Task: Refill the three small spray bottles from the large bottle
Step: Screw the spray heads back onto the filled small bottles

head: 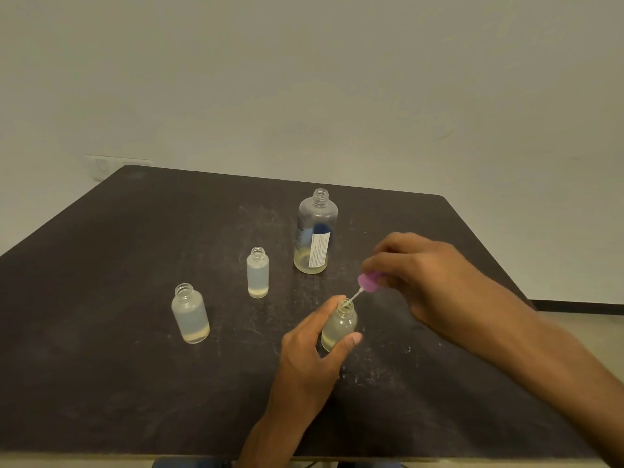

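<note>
my left hand (314, 346) is wrapped around a small bottle (338, 327), keeping it upright on the table (101, 366). my right hand (415, 265) pinches a purple spray cap (369, 282), its thin tube (353, 297) angled down into that bottle's mouth. the large bottle (315, 231) stands open just behind this bottle, a little liquid at its bottom. two more small bottles (257, 272) (189, 313) stand open to its left, each nearly empty.
</note>
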